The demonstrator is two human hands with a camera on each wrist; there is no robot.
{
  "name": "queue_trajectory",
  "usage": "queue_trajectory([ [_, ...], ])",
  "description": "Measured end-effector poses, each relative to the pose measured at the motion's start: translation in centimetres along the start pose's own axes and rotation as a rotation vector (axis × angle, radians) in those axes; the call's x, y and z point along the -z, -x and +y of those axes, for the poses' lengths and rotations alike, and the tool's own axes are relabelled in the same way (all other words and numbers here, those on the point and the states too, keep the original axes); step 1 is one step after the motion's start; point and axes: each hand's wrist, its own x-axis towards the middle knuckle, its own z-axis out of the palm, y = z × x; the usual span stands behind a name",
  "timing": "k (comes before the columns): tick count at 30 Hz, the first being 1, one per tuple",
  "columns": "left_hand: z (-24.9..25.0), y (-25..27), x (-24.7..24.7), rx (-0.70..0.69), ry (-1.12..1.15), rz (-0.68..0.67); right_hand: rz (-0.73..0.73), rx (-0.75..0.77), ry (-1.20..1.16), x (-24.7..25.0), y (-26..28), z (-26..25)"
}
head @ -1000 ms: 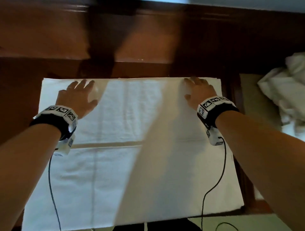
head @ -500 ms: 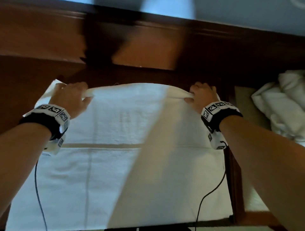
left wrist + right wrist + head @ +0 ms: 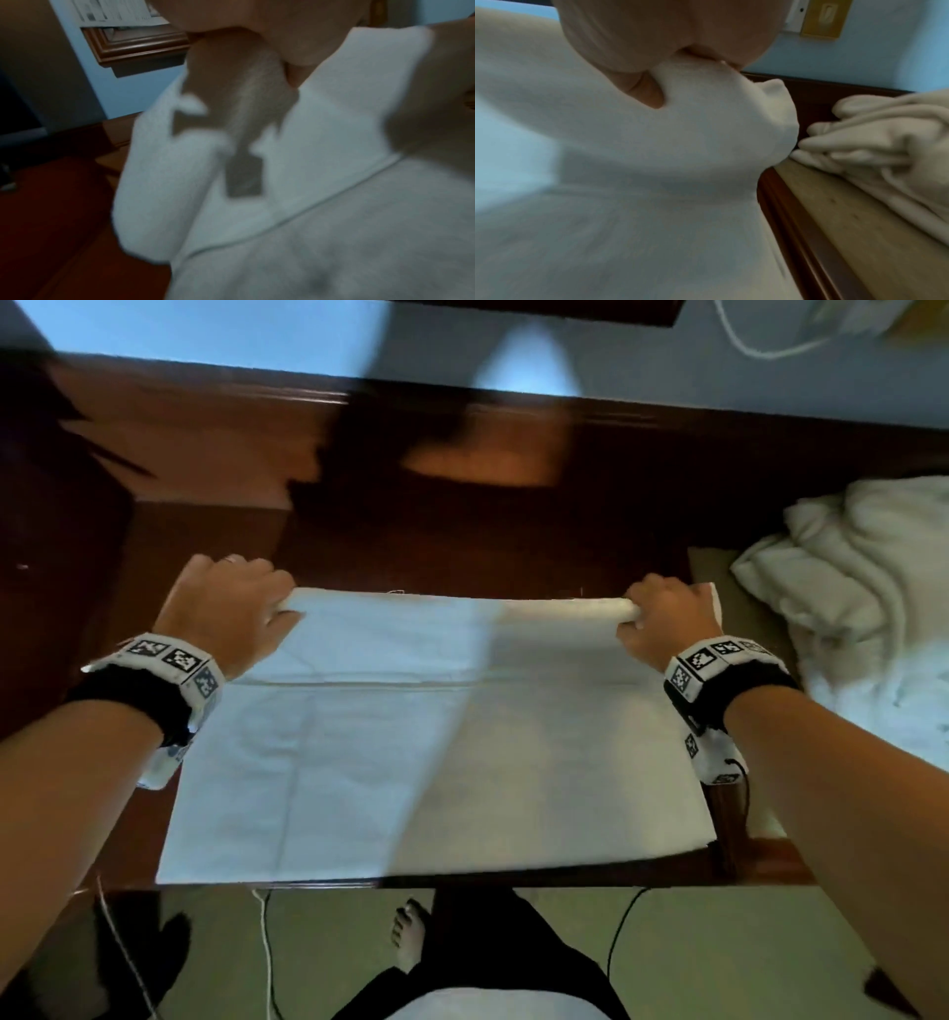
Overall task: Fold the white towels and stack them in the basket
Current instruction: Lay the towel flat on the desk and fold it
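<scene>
A dark red-brown polished wooden bench [image 3: 462, 536] is sitting against a pale blue wall [image 3: 205, 331], w/ greenish floor [image 3: 719, 958] below its near edge. A flat white terry towel [image 3: 436, 762] is lying across the bench, soft and napped, w/ a woven band crossing it. The left hand [image 3: 226, 608] and right hand [image 3: 667, 621] are each clenching a grip on a far corner, lifting that edge into a rolled fold. A crumpled heap of white towels [image 3: 862, 598] is lying to the right, just beside the right hand. Wrist views are blurring.
</scene>
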Motion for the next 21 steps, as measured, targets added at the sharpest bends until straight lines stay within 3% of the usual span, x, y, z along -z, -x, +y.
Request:
queue_trajectory([
  [4,2.5,7.4,-0.7,0.017,-0.053,0.177,0.169,0.036,-0.014,-2.5,8.0,0.1],
  [8,5.5,15.3,-4.1,0.044,-0.043,0.071,0.228,0.049,0.088,-7.0,15.1,-0.1],
  [10,7.3,19.3,-6.2,0.040,-0.016,-0.053,0.160,0.024,0.132,-9.8,18.5,-0.3],
  [14,10.0,24.1,-9.0,0.088,0.031,-0.314,-0.142,-0.039,0.221,-13.8,23.4,-0.4],
  [17,10.8,24.0,-10.0,0.062,0.073,-0.355,-0.178,-0.066,0.193,-14.5,23.6,-0.8],
  [21,11.5,22.1,-11.5,0.027,0.142,-0.481,-0.312,0.023,0.080,-15.1,22.4,-0.9],
])
